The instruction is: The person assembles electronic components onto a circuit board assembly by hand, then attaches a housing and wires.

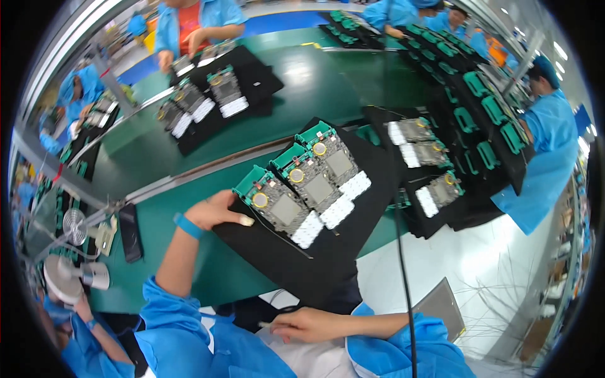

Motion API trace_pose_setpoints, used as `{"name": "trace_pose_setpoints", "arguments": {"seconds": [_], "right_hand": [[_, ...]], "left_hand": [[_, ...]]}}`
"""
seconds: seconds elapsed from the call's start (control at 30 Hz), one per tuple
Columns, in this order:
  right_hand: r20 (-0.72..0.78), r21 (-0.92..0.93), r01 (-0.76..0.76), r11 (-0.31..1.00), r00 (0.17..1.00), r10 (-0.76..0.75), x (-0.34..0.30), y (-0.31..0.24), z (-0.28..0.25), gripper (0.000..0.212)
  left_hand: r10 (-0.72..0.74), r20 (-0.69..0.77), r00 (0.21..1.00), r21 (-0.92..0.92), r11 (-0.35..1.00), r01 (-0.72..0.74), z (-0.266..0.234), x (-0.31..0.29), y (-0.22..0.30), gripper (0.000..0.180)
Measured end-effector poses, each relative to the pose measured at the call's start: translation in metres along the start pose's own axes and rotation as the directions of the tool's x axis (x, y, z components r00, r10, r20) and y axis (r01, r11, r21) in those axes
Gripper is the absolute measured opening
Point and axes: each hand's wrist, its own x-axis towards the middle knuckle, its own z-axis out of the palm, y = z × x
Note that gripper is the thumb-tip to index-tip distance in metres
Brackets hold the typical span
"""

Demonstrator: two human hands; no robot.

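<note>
My left hand (217, 211), with a blue band at its wrist, grips the left edge of a black sheet (283, 261). Its thumb lies on top, and the other fingers are partly hidden. On the sheet rest three circuit boards (318, 189) side by side, each with a green plastic piece at its far end, a round gold-coloured disc and a white strip at its near end. Thin wires trail from them. My right hand (305, 324) is down by my lap, apart from the sheet, its fingers curled. Something small and pale shows at its fingertips, too small to name.
A black phone-like object (130, 233) and a white fan (63, 277) stand left on the green table (183, 252). More boards lie on a black sheet (261, 85) across the rail and at right (422, 151). A dark cable (403, 271) hangs at right. Co-workers sit around.
</note>
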Motion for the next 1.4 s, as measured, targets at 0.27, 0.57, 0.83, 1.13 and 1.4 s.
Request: {"name": "trace_pose_setpoints", "arguments": {"seconds": [0.27, 0.57, 0.83, 1.13, 1.4], "right_hand": [[-0.511, -0.682, 0.075, 0.728, 0.664, -0.547, 0.087, -0.023, -0.043, 0.025], [-0.6, -0.783, -0.234, 0.577, 0.531, -0.598, 0.118, -0.015, -0.093, 0.028], [-0.563, 0.32, -0.028, 0.947, 0.799, 0.213, 0.132, -0.025, -0.099, 0.023], [-0.286, 0.739, -0.029, 0.674, 0.891, 0.352, 0.122, -0.01, -0.077, 0.026], [-0.611, 0.46, 0.059, 0.886, 0.745, 0.268, 0.111, -0.023, -0.063, 0.021]], "left_hand": [[0.471, -0.537, 0.7, 0.791, 0.569, 0.224, -0.032, -0.1, -0.06, 0.067], [0.203, -0.822, 0.532, 0.037, 0.951, -0.306, 0.059, -0.105, -0.066, 0.021], [0.059, -0.676, 0.734, -0.354, 0.848, -0.395, 0.072, -0.095, -0.063, 0.027], [0.772, -0.565, 0.289, 0.816, 0.575, 0.059, 0.073, -0.095, -0.049, 0.037], [0.619, -0.699, 0.359, 0.558, 0.786, -0.268, 0.064, -0.11, -0.061, 0.03]]}}
